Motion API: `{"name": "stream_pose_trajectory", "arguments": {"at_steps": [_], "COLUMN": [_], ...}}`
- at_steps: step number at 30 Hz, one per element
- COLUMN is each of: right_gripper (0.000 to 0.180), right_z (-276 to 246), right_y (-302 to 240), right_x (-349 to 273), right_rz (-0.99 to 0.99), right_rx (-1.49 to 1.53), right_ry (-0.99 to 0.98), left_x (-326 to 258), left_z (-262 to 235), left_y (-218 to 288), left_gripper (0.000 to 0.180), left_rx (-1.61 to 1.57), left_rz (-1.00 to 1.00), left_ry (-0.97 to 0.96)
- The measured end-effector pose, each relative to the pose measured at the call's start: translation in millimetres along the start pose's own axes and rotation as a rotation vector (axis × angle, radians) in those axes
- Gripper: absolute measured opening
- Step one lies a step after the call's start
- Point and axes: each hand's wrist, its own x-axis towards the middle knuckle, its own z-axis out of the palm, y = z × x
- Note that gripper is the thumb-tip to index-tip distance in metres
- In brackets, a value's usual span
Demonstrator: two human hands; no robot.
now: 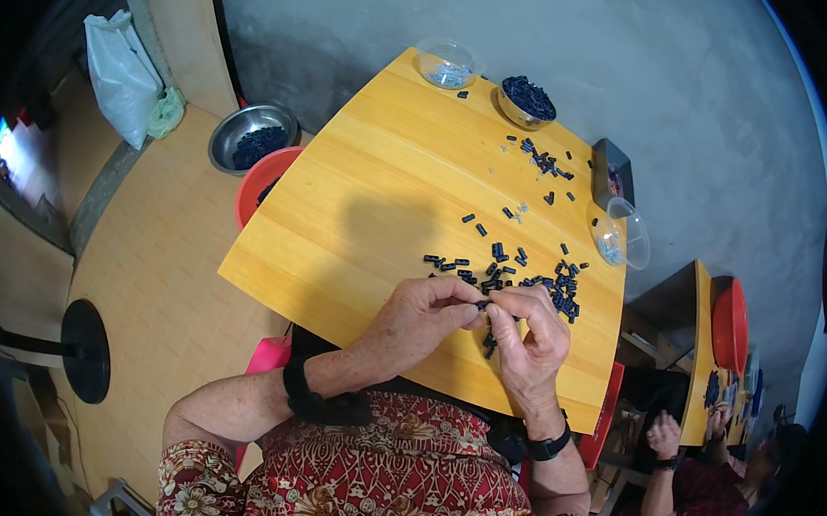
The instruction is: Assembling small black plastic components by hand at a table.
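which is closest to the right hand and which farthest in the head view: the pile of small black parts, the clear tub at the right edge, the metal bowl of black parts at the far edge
From the right hand:
1. Pile of small black parts, just beyond the fingers.
2. Clear tub, at the table's right edge.
3. Metal bowl of black parts, at the far edge.

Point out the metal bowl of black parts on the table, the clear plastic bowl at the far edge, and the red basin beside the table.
Metal bowl (505, 104), head view, on its shiny rim.
Clear plastic bowl (430, 52), head view, on its left wall.
Red basin (250, 188), head view, on its rim.
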Motion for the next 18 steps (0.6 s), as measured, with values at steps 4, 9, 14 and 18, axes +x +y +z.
{"name": "stream_pose_trajectory", "arguments": {"at_steps": [4,9,14,18], "right_gripper": [0.013,0.016,0.029,0.04], "right_z": [7,4,6,10], "right_y": [2,8,7,4], "right_x": [-3,-5,-5,-2], "right_rz": [-0.017,-0.045,-0.032,-0.052], "right_rx": [0.058,0.086,0.08,-0.056], "right_ry": [0.041,0.026,-0.014,0.016], "left_x": [0,2,2,4], "left_z": [-5,-1,-1,-3], "left_y": [-6,-7,5,5], "left_gripper": [0.015,0.015,0.016,0.017], "left_rx": [0.002,-0.102,-0.153,-0.242], "left_rz": [0.021,-0.028,-0.058,-0.093], "left_ry": [-0.027,-0.054,-0.011,-0.001]}}
